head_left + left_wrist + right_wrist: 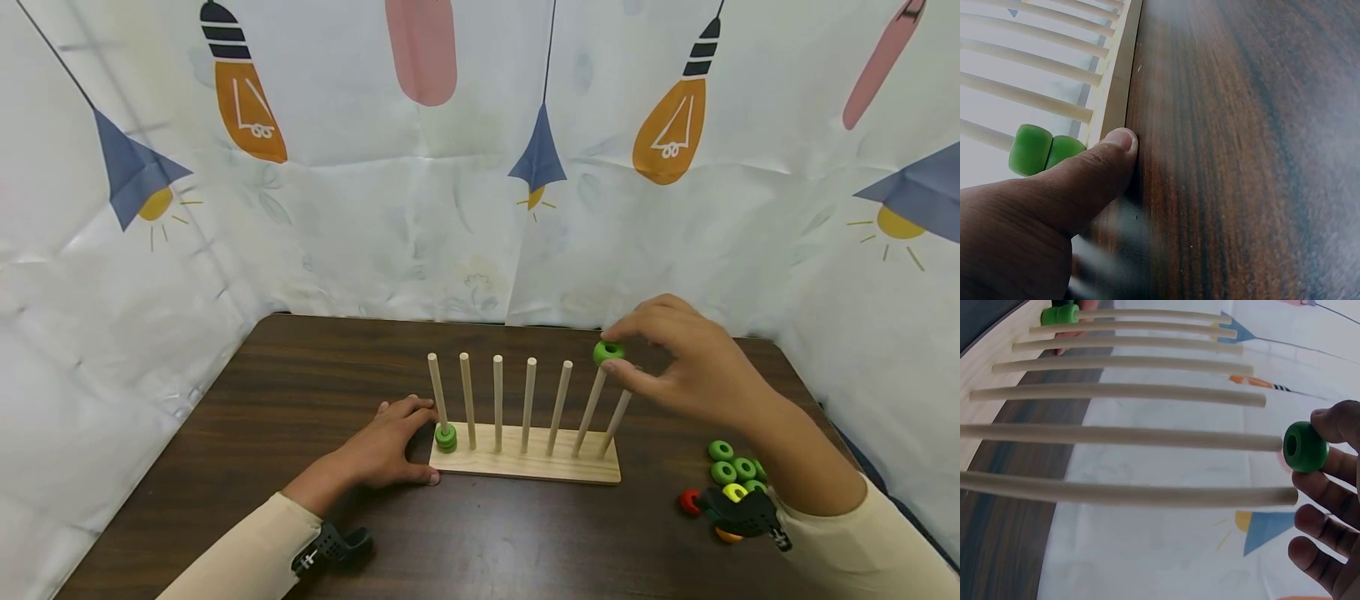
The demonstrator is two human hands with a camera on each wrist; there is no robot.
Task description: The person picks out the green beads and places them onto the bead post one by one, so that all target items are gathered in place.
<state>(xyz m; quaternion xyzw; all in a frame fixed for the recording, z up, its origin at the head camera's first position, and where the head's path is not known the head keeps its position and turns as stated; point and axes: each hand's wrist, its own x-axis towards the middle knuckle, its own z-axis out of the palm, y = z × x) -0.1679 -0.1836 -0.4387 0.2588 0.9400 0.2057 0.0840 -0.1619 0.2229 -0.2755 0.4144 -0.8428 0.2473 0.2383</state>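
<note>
A pale wooden peg stand with a row of several upright pegs stands on the table. Two green beads are stacked at the foot of its leftmost peg. My left hand holds the stand's left end, its thumb on the front edge, seen also in the left wrist view beside the green beads. My right hand pinches another green bead between thumb and fingers. That bead is at the tip of the second peg from the right, its hole facing the peg end.
Loose green beads lie on the table at the right, with a red bead, a yellow bead and an orange one partly behind the right wrist strap. A printed curtain hangs behind the dark table.
</note>
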